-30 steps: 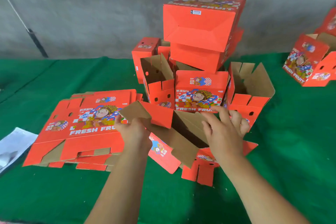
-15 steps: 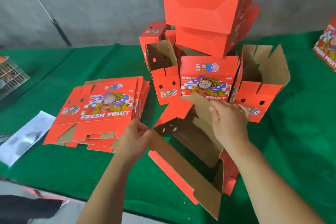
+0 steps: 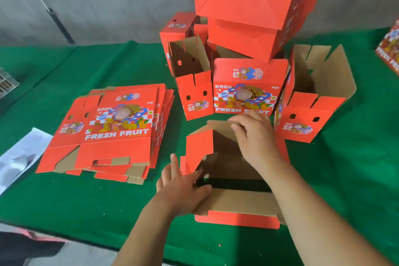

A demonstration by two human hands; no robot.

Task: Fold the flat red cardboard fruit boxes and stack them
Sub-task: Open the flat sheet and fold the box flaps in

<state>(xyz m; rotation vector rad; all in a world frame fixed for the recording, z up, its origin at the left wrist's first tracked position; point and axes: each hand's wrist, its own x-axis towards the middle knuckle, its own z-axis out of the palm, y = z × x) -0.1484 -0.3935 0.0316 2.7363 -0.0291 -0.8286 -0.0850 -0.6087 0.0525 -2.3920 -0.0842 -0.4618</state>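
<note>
A half-opened red cardboard box [image 3: 235, 203] stands on the green cloth in front of me, its brown inside facing up. My left hand [image 3: 183, 188] presses flat on the box's near left corner, fingers spread. My right hand [image 3: 254, 136] curls over the far wall's top edge. A pile of flat red boxes [image 3: 112, 131] printed FRESH FRUIT lies to the left. Behind the open box stand folded red boxes [image 3: 248, 86], with more stacked on top [image 3: 248, 0].
The table is covered in green cloth [image 3: 86, 201]; its near edge runs along the bottom left. A white plastic sheet [image 3: 19, 155] lies at the left edge. Another printed box [image 3: 390, 49] shows at the far right. A grey wall [image 3: 108, 0] stands behind.
The box has been squared up and now stands upright with its opening upward. My left hand shifted from the left flap to the near corner; my right hand stayed on the far wall.
</note>
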